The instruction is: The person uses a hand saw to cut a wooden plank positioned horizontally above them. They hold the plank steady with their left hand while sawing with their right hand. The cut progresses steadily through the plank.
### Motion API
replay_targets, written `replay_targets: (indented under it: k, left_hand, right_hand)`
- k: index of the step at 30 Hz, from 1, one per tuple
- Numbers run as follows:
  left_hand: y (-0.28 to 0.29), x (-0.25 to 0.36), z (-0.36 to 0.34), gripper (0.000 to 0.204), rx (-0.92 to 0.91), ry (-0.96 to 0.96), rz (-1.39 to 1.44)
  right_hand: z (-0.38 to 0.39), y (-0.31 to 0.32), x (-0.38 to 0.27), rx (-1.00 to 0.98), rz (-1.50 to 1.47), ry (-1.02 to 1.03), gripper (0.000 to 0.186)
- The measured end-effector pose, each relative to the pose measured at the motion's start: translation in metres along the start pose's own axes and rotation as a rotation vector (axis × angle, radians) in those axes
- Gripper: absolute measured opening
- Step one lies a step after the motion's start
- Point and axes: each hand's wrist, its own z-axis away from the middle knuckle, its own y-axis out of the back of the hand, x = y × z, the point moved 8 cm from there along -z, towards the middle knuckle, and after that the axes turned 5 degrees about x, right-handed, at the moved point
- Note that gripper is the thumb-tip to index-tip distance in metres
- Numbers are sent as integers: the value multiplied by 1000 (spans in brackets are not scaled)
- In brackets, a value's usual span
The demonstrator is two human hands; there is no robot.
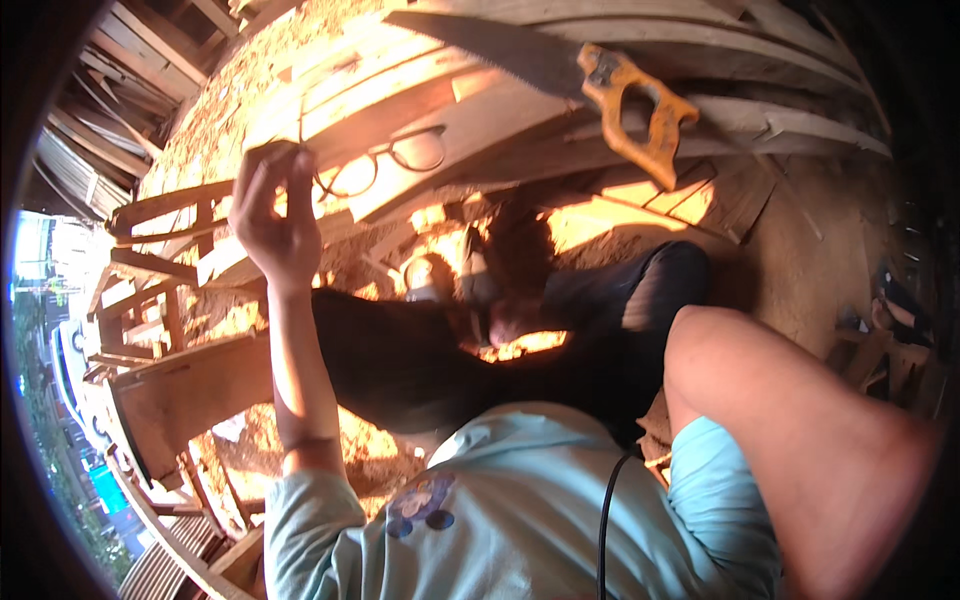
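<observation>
My left hand (277,212) is raised at the left of the head view, fingers curled in a closed grip. It holds a pair of eyeglasses (377,170) with thin dark round frames, which stick out to the right of the fingers over the boards. The exact grip point is hard to see in the glare. My right arm (790,420) is bent at the elbow and runs out at the right rim, so its hand is out of view. Beyond, a handsaw (520,50) with an orange-yellow handle lies on wooden planks.
Long wooden planks (740,50) stretch across the far side. At left stand wooden frames (160,255) and a broad board (205,400). My legs in dark trousers (390,345) are folded in front of me. A black cable (606,520) hangs over my light blue shirt.
</observation>
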Motion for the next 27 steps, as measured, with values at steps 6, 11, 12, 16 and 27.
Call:
replay_targets:
  k: [6,11,12,16,27]
  left_hand:
    - [-7,-4,17,7,-26,92,-49]
    - [-19,-3,24,9,-53,28,-67]
    - [-20,-2,25,9,-73,64,-74]
    - [-23,10,21,9,-118,7,-24]
    - [-28,20,8,12,-250,-250,-267]
  right_hand:
    - [13,-27,8,-119,-101,-63,32]
    - [12,-36,7,-165,-148,-75,33]
    - [12,-39,9,-173,-156,-78,33]
    - [21,-42,9,-198,-178,-150,34]
    - [89,-172,16,-724,-510,-443,38]
